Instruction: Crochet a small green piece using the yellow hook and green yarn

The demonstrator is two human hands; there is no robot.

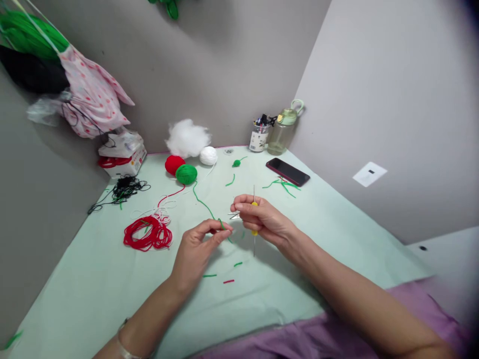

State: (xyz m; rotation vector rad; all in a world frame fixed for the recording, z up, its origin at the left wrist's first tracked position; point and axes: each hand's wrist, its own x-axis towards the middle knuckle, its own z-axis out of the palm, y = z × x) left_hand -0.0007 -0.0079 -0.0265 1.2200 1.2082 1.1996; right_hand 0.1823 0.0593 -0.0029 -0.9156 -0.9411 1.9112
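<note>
My left hand [192,254] pinches a strand of green yarn [204,203] between thumb and fingers, with a short end hanging below the fingertips. That strand runs back to a green yarn ball [186,174]. A little to the right, my right hand [266,218] is closed around a crochet hook [255,233] with a yellow grip, its thin metal shaft upright and sticking out above and below. The hook is apart from the yarn. Beyond the right fingers, pointed metal blades [234,216], seemingly scissors, lie on the table, partly hidden by the hand.
Red [174,165] and white [208,155] yarn balls sit beside white stuffing [188,138]. Loose red yarn [145,234] and black yarn [129,189] lie left. A phone [288,171], pen cup [258,138] and bottle [281,134] stand back right. A small green crocheted piece [236,163] lies behind.
</note>
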